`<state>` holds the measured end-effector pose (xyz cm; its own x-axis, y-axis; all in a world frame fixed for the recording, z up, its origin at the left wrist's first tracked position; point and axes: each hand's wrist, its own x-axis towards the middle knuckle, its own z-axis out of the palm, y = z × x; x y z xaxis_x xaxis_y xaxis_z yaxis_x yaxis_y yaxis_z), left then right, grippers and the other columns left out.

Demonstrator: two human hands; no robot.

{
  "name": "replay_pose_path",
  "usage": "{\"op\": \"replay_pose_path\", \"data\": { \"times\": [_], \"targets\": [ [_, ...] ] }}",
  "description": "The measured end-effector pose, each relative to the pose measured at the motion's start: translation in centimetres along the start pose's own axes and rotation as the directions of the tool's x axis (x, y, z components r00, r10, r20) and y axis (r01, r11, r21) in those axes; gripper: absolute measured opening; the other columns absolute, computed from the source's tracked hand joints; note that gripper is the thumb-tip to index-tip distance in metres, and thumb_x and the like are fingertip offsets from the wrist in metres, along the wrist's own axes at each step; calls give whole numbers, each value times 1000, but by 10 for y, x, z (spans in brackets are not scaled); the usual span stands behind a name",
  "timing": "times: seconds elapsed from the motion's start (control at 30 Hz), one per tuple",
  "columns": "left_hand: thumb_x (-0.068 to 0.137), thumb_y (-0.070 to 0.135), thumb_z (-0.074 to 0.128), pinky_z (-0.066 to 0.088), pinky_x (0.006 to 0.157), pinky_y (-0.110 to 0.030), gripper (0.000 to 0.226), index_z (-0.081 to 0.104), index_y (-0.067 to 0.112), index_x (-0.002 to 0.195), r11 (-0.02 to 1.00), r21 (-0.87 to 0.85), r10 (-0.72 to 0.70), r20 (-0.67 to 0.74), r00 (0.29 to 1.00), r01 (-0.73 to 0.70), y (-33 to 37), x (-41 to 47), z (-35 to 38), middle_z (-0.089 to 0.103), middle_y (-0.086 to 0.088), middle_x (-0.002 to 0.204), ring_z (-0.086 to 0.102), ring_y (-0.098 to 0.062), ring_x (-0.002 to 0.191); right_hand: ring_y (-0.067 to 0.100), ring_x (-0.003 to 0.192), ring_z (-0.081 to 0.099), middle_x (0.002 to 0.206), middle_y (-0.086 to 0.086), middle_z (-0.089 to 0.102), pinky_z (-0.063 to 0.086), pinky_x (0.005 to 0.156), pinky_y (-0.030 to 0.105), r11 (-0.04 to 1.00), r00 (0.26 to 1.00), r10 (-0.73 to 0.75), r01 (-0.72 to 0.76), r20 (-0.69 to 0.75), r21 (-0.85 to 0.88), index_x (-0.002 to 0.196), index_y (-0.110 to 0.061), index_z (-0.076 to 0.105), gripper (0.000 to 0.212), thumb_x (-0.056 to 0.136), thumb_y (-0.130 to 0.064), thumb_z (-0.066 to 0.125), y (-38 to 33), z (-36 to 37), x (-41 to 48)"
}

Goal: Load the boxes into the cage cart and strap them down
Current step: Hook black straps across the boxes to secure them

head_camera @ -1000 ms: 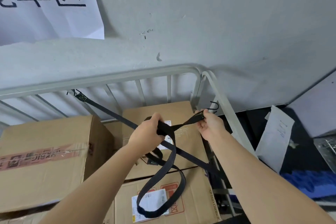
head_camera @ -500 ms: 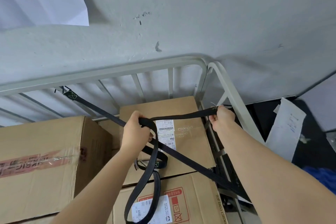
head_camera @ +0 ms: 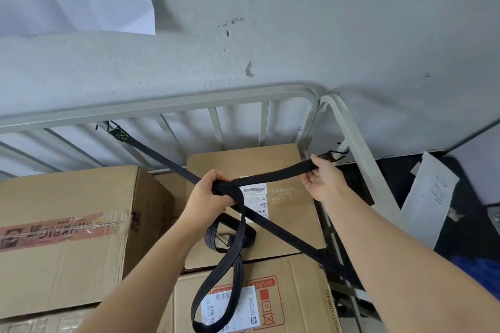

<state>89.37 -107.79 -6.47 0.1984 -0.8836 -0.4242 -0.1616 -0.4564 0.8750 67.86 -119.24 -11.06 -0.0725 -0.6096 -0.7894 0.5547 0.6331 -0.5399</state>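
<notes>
Left hand (head_camera: 208, 197) fisted round a doubled black strap (head_camera: 273, 174) just above the CHANDO box (head_camera: 286, 213), toward its left edge. A slack loop drops from the fist down the box's front onto the labelled box (head_camera: 297, 303) beneath. Right hand (head_camera: 323, 181) pinches the same strap near its end, over the CHANDO box's right rear corner. A metal hook (head_camera: 331, 155) shows just past the fingers, close to the cage cart (head_camera: 189, 107) side rail. A taut strap run (head_camera: 284, 232) crosses the CHANDO box diagonally from the cart's back rail. Taped box (head_camera: 67, 224) stands left of it. Paper sheet (head_camera: 430, 197) right of it, outside the cart.
</notes>
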Motion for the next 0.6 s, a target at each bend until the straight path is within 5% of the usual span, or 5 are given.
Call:
{"op": "replay_pose_path", "data": {
  "times": [0.23,0.4,0.5,0.6],
  "targets": [
    [73,-12,72,53,68,-24,27,56,4,88,996,38,82,76,994,-86,7,-44,-34,64,-8,81,60,-16,75,26,88,67,85,11,71,53,76,35,990,934,139,-136,328,-34,96,-6,59,12,99,-15,51,61,30,-78],
    [72,-12,67,57,76,-36,27,58,8,89,980,43,196,-24,980,-195,17,-94,-82,67,-11,86,65,-24,83,28,89,71,87,13,74,54,89,40,988,919,128,-87,372,-124,96,-5,60,18,101,-17,48,97,50,-132],
    [60,-3,56,55,80,-47,29,58,7,87,956,-162,230,-98,968,-244,23,-132,-126,66,-20,91,64,-36,87,26,88,69,80,11,74,52,93,40,987,933,69,-12,354,-159,87,-4,64,25,101,-16,47,111,60,-165],
    [65,2,55,52,68,-38,15,52,7,79,843,-452,252,-150,956,-293,31,-171,-173,63,-14,79,63,-31,80,24,88,70,87,11,75,56,82,35,986,939,55,2,339,-165,99,-3,62,19,101,-16,47,128,71,-197]
  ]
}}
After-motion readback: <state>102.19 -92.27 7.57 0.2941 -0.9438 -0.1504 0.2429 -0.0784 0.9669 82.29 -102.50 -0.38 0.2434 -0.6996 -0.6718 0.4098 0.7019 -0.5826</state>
